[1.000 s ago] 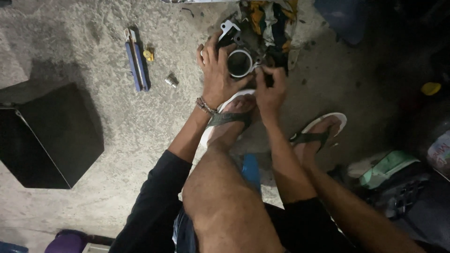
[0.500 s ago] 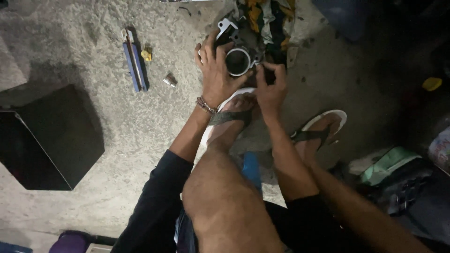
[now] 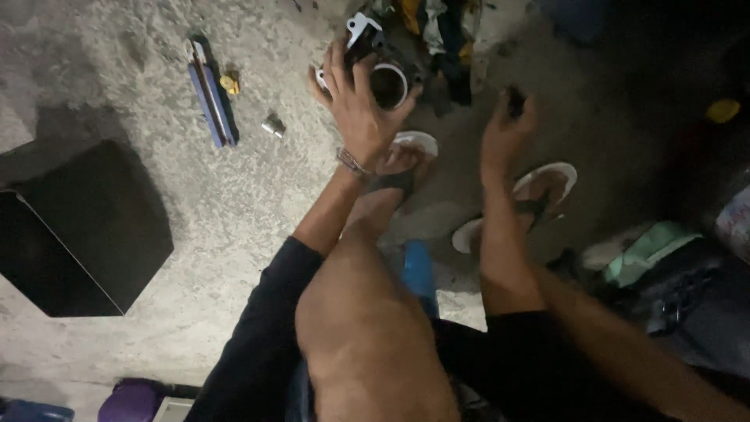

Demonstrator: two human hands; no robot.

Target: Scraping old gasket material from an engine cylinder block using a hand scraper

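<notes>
The left hand clamped spread fingers over the round metal part on the concrete floor, steadying it. The right hand pinched a small dark piece just beside. Blue pliers lay nearby.

The left hand reaches forward with the arm stretched out, fingers spread and curled, palm down, a band at the wrist. The right hand is raised beside it, fingers pinched together, forearm extended.
</notes>
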